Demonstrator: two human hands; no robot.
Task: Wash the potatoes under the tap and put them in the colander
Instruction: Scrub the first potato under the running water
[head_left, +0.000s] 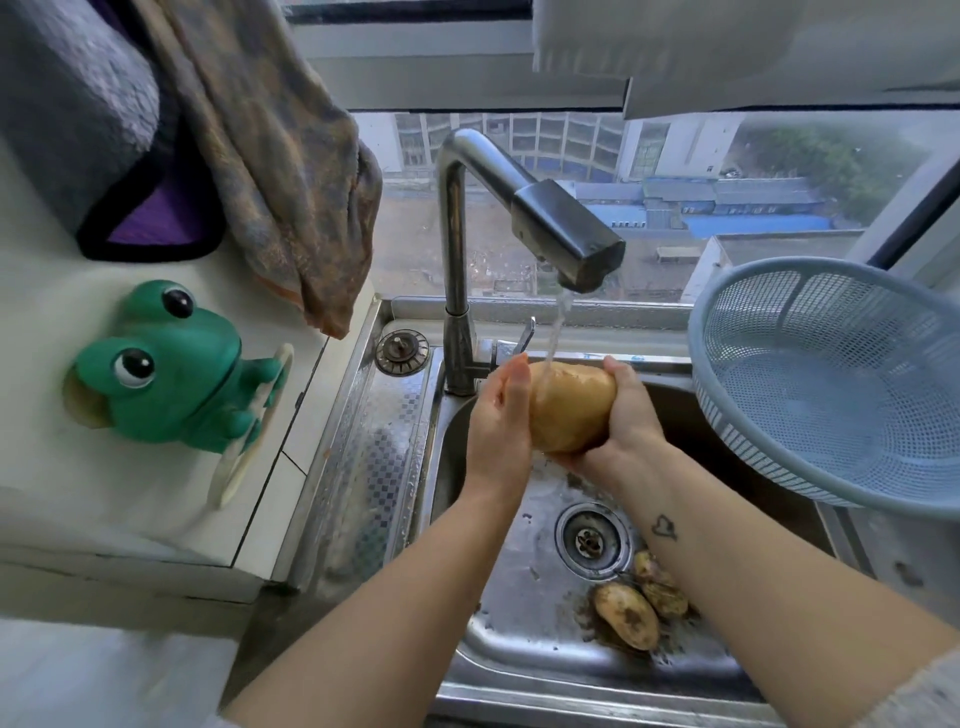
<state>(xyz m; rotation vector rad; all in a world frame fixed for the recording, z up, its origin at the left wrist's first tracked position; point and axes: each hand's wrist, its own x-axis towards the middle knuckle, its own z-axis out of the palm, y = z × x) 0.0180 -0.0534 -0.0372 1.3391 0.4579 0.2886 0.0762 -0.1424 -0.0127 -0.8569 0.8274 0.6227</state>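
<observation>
The big potato (569, 405) is right under the tap (566, 234), in the water (556, 327). The right hand (631, 410) grips it, fingers curled round its 3 o'clock side. The left hand (498, 415) presses on its 9 o'clock side, fingers straight. To wash it well, turn it slowly and rub every side. Hold tight, it looks slippery. Muddy potatoes (626, 616) lie in the sink (519, 639) at 5 o'clock. The blue colander (831, 384) sits at 3 o'clock, with no potato inside.

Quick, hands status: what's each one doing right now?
Left hand: open, fingers straight, pressed against the potato.
Right hand: closed round that potato, holding it.
</observation>
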